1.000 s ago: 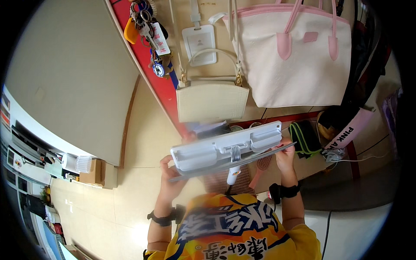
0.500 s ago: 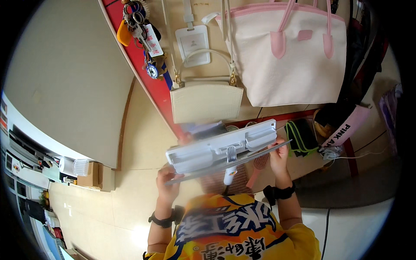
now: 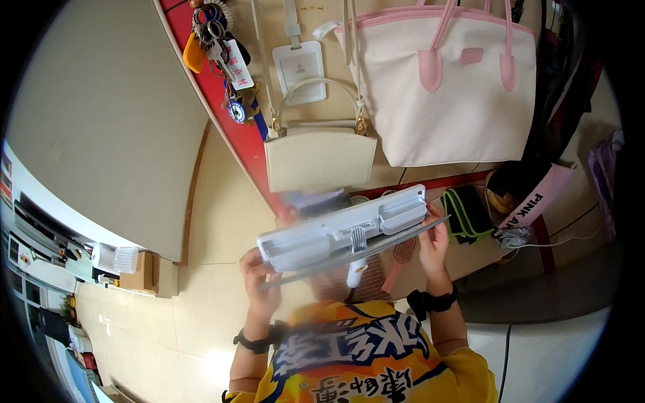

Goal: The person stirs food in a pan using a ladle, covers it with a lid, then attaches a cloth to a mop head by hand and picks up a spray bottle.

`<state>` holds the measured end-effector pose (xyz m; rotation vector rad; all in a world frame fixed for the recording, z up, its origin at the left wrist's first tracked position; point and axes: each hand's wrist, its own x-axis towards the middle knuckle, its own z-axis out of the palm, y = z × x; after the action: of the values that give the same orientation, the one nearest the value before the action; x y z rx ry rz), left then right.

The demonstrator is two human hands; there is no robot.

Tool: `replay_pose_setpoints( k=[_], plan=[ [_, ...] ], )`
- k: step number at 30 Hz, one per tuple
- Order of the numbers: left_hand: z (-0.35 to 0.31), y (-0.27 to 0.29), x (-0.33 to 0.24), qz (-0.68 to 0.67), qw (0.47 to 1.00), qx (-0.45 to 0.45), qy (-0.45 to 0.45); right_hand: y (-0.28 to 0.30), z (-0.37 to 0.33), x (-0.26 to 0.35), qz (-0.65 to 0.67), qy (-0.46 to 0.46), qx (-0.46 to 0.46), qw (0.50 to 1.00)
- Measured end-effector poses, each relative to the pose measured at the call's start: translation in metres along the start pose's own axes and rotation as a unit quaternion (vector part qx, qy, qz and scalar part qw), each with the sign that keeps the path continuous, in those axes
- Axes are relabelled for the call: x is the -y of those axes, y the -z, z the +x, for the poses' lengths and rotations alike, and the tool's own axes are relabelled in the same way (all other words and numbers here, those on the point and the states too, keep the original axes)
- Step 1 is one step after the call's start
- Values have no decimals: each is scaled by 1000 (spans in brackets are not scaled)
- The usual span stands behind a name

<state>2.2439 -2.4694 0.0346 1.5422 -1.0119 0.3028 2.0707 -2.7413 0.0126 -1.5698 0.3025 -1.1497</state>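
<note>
Pale floor (image 3: 208,289), white frame (image 3: 302,247) crosswise above.
Long axis slants up rightward; handle (image 3: 356,273) points toward the shirt (image 3: 322,312). Left hand (image 3: 259,277) and right hand (image 3: 435,245) grip opposite ends.

I look through the left lens of a head-worn fisheye pair, aimed down along the wearer's front. The yellow shirt (image 3: 366,356) sits close at the lower edge, the white plastic unit (image 3: 339,232) near mid-view, the pink-trimmed tote (image 3: 447,107) across the upper right; straight lines bow toward the dark rim.
</note>
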Motion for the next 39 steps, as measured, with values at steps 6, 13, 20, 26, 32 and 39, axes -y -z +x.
replay_pose_setpoints(
  k=[6,13,20,26,32,39],
  plan=[
    [-6,0,-3,101,994,-44,-23,-2,-2,-6,-76,31,-43,996],
    [-12,-2,-4,185,980,-62,-47,0,-7,-19,-123,29,-70,989],
    [-14,-8,-8,166,982,-83,-31,-4,-5,-11,-101,24,-103,989],
    [-7,-17,-11,156,982,-108,9,-11,3,-15,-50,11,-156,986],
    [-3,-19,-1,193,969,-153,-9,-13,9,-29,-138,46,-165,976],
    [-9,-26,7,-11,986,-166,16,-14,13,-18,-55,21,-118,991]
  ],
)
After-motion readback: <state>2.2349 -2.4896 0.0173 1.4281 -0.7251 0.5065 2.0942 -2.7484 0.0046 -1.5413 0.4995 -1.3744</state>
